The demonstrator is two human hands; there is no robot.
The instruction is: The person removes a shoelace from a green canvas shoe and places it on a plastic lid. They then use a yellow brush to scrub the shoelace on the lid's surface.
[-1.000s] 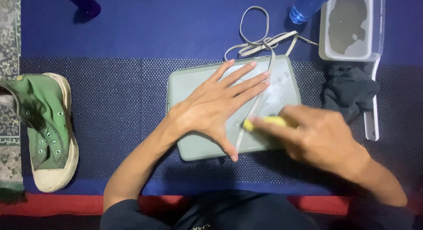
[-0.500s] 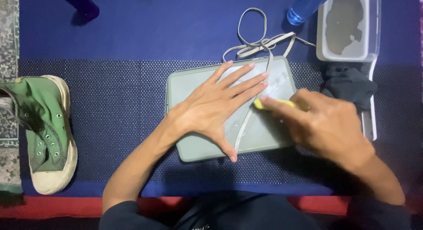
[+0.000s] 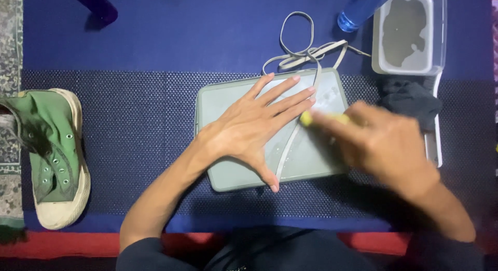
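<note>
Flat on the pale green tray (image 3: 228, 172) lies a grey shoelace (image 3: 288, 146), running up over the tray's far edge into loose loops on the blue mat (image 3: 155, 37). Over it the left hand (image 3: 254, 128) presses down, palm flat and fingers spread wide, gripping nothing, while the blurred right hand (image 3: 386, 146) closes around a small yellow brush (image 3: 307, 118) touching the lace. Further out sit a green sneaker (image 3: 52, 157), a dark cloth (image 3: 410, 97), a water-filled clear tub (image 3: 407, 32) and a blue bottle (image 3: 358, 11).
</note>
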